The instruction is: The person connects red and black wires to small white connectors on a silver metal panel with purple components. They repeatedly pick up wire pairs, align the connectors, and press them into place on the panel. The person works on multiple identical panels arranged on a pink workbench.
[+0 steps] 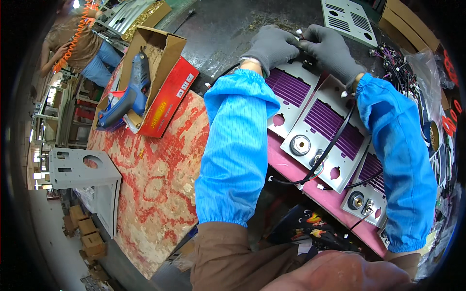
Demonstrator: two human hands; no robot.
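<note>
My left hand (pixel 275 47) and my right hand (pixel 332 52), both in grey gloves, meet above the far end of a row of metal panels. Their fingertips are closed around a thin black cable with a small white plug (pixel 299 32); the fingers partly hide it. Beneath them lies a light-grey panel (pixel 290 129) with a purple slotted grille. Beside it is a second panel (pixel 310 162) of the same kind, bearing a round metal fitting (pixel 300 145). A loose black cable (pixel 334 139) runs across it. A third panel (pixel 347 200) is partly behind my right sleeve.
A pink-topped surface (pixel 279 157) carries the panels. Left of my arm, a cardboard box (pixel 162 43) and a blue pistol-grip tool (pixel 131 94) rest on a worn red board (pixel 160 179). Tangled wires (pixel 395 63) lie far right. Another person (pixel 80 41) stands beyond, near an orange coiled hose (pixel 73 41).
</note>
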